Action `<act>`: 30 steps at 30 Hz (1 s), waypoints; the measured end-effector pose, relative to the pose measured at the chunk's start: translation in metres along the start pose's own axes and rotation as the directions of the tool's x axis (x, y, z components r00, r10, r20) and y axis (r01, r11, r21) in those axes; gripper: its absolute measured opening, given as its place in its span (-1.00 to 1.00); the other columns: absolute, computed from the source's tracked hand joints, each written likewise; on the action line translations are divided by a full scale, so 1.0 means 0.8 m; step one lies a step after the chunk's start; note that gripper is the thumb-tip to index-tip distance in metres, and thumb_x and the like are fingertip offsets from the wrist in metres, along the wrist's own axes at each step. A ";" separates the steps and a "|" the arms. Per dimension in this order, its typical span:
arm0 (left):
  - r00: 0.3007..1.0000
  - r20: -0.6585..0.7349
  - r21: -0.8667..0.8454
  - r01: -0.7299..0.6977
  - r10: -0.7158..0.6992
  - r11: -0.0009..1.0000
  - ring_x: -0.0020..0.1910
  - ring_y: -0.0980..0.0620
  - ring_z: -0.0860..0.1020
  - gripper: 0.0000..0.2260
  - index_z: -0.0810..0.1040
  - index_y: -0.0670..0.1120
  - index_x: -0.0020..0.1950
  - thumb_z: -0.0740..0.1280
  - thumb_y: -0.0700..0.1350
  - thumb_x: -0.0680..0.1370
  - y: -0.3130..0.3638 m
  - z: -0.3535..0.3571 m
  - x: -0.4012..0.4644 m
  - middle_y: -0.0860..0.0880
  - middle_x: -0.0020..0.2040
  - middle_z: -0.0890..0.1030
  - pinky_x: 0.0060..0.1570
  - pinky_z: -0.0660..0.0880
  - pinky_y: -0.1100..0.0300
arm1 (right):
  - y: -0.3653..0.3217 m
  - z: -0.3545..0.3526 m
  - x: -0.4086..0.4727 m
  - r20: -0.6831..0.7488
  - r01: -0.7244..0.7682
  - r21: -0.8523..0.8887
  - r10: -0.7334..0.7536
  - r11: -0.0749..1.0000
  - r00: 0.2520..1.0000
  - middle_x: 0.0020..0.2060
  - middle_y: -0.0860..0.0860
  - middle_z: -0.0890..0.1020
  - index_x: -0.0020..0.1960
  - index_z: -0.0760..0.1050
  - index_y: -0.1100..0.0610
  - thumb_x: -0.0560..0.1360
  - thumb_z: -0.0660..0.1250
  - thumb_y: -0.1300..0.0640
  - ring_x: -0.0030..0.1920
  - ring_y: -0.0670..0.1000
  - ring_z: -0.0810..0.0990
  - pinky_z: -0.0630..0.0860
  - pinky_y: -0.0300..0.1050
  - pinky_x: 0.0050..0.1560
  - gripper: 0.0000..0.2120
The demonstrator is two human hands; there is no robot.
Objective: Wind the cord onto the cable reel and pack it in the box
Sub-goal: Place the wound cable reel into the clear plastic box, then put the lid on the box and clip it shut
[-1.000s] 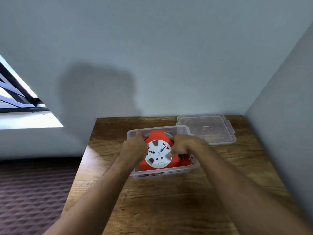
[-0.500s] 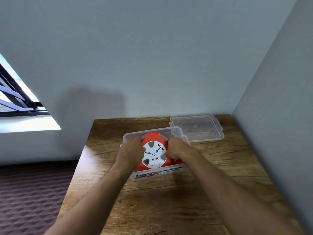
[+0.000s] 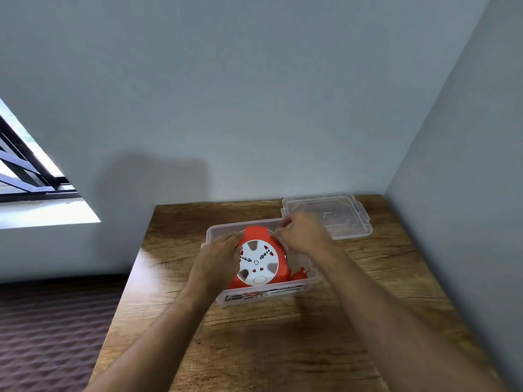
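Note:
An orange cable reel (image 3: pixel 278 257) with a white socket face lies inside a clear plastic box (image 3: pixel 263 295) on a wooden table (image 3: pixel 268 343). My left hand (image 3: pixel 216 260) rests against the reel's left side, fingers curled around its edge. My right hand (image 3: pixel 304 232) is at the box's far right corner, above the reel's upper right edge, fingers bent; whether it pinches the cord or the rim I cannot tell. The cord itself is hidden.
The box's clear lid (image 3: pixel 328 216) lies flat on the table behind and to the right of the box, near the right wall (image 3: pixel 467 165). The back wall runs along the table's far edge. A window (image 3: pixel 25 171) is at the left.
My right hand has come off the reel's face and moved up and right to the box's far corner. My left hand stays on the reel's left side. The view has shifted.

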State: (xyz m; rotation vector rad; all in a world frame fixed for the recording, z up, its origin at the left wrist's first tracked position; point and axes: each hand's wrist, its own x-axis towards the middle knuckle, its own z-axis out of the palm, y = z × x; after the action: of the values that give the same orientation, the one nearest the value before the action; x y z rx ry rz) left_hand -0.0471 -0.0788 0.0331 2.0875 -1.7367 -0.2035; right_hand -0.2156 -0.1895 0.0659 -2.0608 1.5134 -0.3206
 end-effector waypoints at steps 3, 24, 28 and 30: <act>0.998 -0.060 -0.029 -0.021 0.019 0.999 0.19 -0.05 0.68 -0.66 0.57 -0.08 0.43 0.26 -0.09 0.67 -0.003 0.000 0.001 -0.04 0.32 0.67 0.09 0.65 0.05 | 0.020 -0.024 0.019 -0.160 -0.005 0.199 0.038 0.980 0.986 -0.05 -0.05 0.70 0.05 0.67 0.08 0.57 0.35 0.15 -0.08 -0.05 0.65 0.62 -0.03 0.06 -0.87; 0.871 -0.360 -0.277 0.242 -0.334 0.930 0.21 -0.10 0.58 -0.67 0.68 -0.14 0.25 0.19 -0.26 0.61 -0.023 0.019 0.007 -0.11 0.19 0.71 0.12 0.46 0.12 | 0.116 0.031 0.036 0.113 0.058 -0.179 -0.038 0.982 0.993 0.13 -0.02 0.56 0.17 0.50 -0.05 0.52 0.41 -0.09 0.04 0.01 0.60 0.63 0.04 0.07 -0.73; 0.845 -0.332 -0.385 0.285 -0.420 0.878 0.26 -0.10 0.60 -0.65 0.62 -0.13 0.33 0.21 -0.33 0.62 -0.028 0.019 0.007 -0.10 0.24 0.69 0.18 0.53 0.05 | 0.117 0.018 0.043 0.109 0.135 -0.309 -0.106 0.941 0.988 0.23 0.02 0.51 0.30 0.43 0.00 0.54 0.37 -0.04 0.12 0.04 0.57 0.58 0.03 0.14 -0.64; 0.861 -0.300 -0.370 0.292 -0.411 0.882 0.27 -0.11 0.61 -0.66 0.62 -0.14 0.34 0.24 -0.33 0.62 -0.030 0.020 0.004 -0.11 0.26 0.69 0.19 0.55 0.03 | 0.118 0.011 0.044 0.028 0.121 -0.310 -0.118 0.943 0.993 0.19 0.06 0.53 0.24 0.43 0.07 0.58 0.34 0.08 0.09 0.06 0.57 0.57 0.03 0.15 -0.74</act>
State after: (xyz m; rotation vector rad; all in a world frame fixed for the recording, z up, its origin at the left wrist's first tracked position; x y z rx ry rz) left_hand -0.0307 -0.0826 0.0096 2.0294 -1.0140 -0.1639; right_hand -0.2752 -0.2392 0.0007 -2.4022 1.5150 -0.1208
